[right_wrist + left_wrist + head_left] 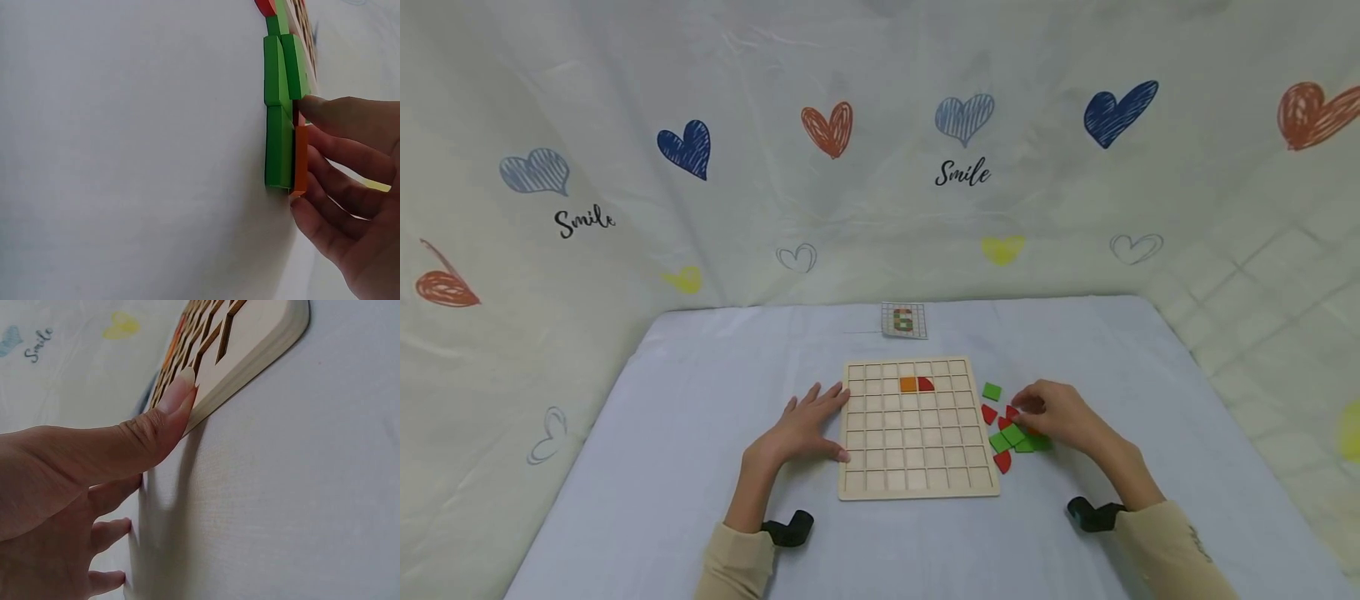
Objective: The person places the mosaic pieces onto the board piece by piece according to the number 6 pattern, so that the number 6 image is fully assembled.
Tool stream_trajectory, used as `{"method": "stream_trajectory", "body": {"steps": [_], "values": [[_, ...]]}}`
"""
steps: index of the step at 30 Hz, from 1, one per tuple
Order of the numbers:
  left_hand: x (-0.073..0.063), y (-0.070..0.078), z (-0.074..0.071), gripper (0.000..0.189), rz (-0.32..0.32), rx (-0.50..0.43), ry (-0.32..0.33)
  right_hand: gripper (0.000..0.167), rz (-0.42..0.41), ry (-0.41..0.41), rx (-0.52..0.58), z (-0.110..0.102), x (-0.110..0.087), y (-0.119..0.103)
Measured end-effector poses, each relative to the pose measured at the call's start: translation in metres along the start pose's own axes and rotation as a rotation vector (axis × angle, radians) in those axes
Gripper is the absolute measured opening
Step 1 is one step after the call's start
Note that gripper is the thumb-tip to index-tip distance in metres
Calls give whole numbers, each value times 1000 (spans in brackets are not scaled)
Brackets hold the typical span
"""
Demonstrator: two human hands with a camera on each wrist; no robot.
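Note:
A wooden grid board (917, 493) lies on the table, an orange square tile (908, 384) and a red quarter-circle tile (926, 383) side by side in an upper row. My left hand (801, 427) spreads its fingers along the board's left edge, the thumb (178, 394) resting on the rim. Right of the board, my right hand (1060, 412) reaches into a loose pile, thumb and forefinger pinching another red quarter-circle tile (1012, 412). Green square tiles (278, 144) lie beneath those fingers, beside an orange tile (300, 159). The hand partly hides the pile.
A small pattern card (904, 320) showing a figure 6 lies behind the board. One green tile (992, 392) and a red tile (1003, 462) sit at the pile's edges. A white curtain (880, 208) with printed hearts hangs behind the table.

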State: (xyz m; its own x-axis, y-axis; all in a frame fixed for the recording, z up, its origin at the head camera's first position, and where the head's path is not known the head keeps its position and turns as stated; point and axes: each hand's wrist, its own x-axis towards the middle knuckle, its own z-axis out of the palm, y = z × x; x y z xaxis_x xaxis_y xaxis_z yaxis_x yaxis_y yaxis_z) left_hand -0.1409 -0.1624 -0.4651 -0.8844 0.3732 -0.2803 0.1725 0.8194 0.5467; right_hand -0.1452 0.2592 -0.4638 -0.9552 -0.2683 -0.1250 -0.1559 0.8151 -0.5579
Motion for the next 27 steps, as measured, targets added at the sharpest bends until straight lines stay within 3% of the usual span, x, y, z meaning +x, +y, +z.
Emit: {"method": "stream_trajectory", "body": {"steps": [16, 27], "values": [[0, -2, 1, 102, 4, -17, 3, 19, -33, 10, 10, 5, 3, -1], [2, -3, 1, 103, 0, -7, 2, 26, -12, 1, 11, 10, 10, -2]]}}
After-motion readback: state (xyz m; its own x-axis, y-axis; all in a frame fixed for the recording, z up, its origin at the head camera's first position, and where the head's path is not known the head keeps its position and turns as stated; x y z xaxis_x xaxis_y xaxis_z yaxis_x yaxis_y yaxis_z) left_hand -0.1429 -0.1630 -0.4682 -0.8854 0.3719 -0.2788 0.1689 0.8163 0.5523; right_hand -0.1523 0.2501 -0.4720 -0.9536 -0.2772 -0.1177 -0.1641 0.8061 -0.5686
